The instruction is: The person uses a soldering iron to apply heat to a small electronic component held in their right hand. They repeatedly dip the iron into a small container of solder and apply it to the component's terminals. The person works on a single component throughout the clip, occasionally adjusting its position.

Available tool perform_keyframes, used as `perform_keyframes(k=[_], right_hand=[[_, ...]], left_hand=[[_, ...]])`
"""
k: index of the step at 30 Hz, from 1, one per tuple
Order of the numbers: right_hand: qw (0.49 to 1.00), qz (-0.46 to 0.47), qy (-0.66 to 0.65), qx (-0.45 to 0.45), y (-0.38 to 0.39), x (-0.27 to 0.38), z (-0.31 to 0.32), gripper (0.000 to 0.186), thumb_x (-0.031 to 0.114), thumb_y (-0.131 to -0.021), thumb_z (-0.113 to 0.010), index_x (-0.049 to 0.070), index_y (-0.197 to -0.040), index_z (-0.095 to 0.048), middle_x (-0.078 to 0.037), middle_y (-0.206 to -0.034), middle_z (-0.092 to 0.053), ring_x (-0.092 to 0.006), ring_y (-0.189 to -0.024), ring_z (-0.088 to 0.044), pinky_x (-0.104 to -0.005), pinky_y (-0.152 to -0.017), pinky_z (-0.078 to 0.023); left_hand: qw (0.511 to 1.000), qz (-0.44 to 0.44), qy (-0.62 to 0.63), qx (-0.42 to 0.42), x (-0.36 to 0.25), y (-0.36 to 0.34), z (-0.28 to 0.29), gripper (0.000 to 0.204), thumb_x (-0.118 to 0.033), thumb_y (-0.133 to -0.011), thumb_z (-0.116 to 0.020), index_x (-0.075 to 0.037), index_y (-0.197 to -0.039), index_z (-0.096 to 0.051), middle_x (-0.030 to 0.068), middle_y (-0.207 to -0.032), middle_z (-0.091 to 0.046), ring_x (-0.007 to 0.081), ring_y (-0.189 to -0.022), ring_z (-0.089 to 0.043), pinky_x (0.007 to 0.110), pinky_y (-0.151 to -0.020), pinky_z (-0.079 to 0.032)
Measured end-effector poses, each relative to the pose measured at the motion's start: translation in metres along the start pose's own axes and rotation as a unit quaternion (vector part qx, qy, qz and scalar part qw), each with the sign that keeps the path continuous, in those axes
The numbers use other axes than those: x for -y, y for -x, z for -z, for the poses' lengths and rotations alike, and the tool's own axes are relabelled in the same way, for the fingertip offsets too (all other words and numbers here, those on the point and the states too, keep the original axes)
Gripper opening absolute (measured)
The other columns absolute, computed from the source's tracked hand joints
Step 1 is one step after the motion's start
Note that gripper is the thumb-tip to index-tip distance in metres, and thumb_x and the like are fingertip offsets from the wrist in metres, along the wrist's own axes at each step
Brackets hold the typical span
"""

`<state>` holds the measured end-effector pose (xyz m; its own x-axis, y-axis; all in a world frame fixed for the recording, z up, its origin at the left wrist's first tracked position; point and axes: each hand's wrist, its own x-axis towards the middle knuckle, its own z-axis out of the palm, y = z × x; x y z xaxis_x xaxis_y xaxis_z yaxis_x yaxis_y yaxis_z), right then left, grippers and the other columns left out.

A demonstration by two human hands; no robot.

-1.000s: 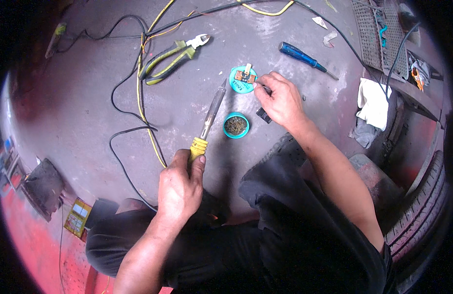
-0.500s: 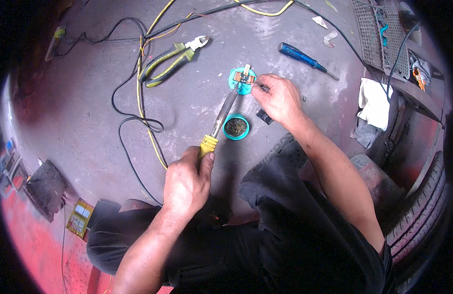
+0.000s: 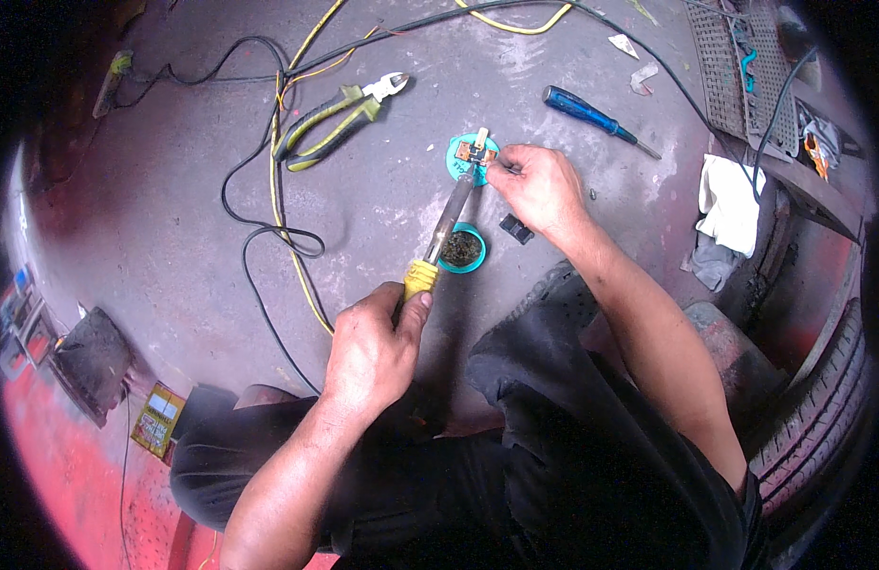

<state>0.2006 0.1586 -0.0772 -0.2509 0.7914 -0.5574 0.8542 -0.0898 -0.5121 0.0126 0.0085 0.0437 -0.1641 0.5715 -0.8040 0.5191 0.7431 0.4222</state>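
My left hand (image 3: 371,347) is closed around the yellow handle of a soldering iron (image 3: 449,223), whose metal shaft slants up and away to the right. The iron's tip meets the near edge of a small circuit board (image 3: 476,151) with a pale connector on its far side. Beneath the board is a round turquoise lid (image 3: 455,168). At the board's right edge, my right hand (image 3: 544,188) has thumb and fingers pinched together; what lies between them is hidden. A turquoise tub (image 3: 461,249) of dark, crusty material stands partly behind the iron's shaft.
Yellow-green cutting pliers (image 3: 330,123) lie at the far left beside black and yellow cables (image 3: 277,180). Toward the far right is a blue screwdriver (image 3: 591,116). A small black part (image 3: 516,228) rests near my right wrist. White cloth (image 3: 730,204) and a tyre (image 3: 814,408) are at the right.
My left hand and the soldering iron have shifted right, taking the tip from the board's left part toward its middle. The right hand keeps its pinch beside the board.
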Motion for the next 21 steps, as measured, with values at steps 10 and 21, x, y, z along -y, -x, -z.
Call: perform_keyframes(k=[10,21], right_hand=[[1.0,0.01,-0.003,0.005,-0.0025,-0.0043,-0.0016,0.03,0.038,-0.088,-0.07,0.013,-0.102,-0.08,-0.018,-0.09,-0.076,-0.0402,-0.088,-0.073,-0.0505,-0.081,-0.058],[1.0,0.003,-0.025,0.019,-0.0032,-0.0046,-0.0014,0.031,0.038,-0.089,-0.071,0.013,-0.104,-0.08,-0.017,-0.086,-0.075,-0.0392,-0.085,-0.074,-0.0498,-0.079,-0.058]], left_hand=[[1.0,-0.005,0.002,0.005,-0.0004,-0.0051,-0.0002,0.04,-0.032,-0.106,-0.061,0.005,-0.093,-0.065,0.015,-0.07,-0.066,0.0236,-0.066,-0.066,0.042,-0.065,-0.052],[0.999,0.013,0.023,0.022,-0.0017,-0.0069,0.0018,0.04,-0.032,-0.107,-0.061,0.005,-0.095,-0.066,0.0133,-0.072,-0.067,0.021,-0.067,-0.064,0.04,-0.065,-0.052]])
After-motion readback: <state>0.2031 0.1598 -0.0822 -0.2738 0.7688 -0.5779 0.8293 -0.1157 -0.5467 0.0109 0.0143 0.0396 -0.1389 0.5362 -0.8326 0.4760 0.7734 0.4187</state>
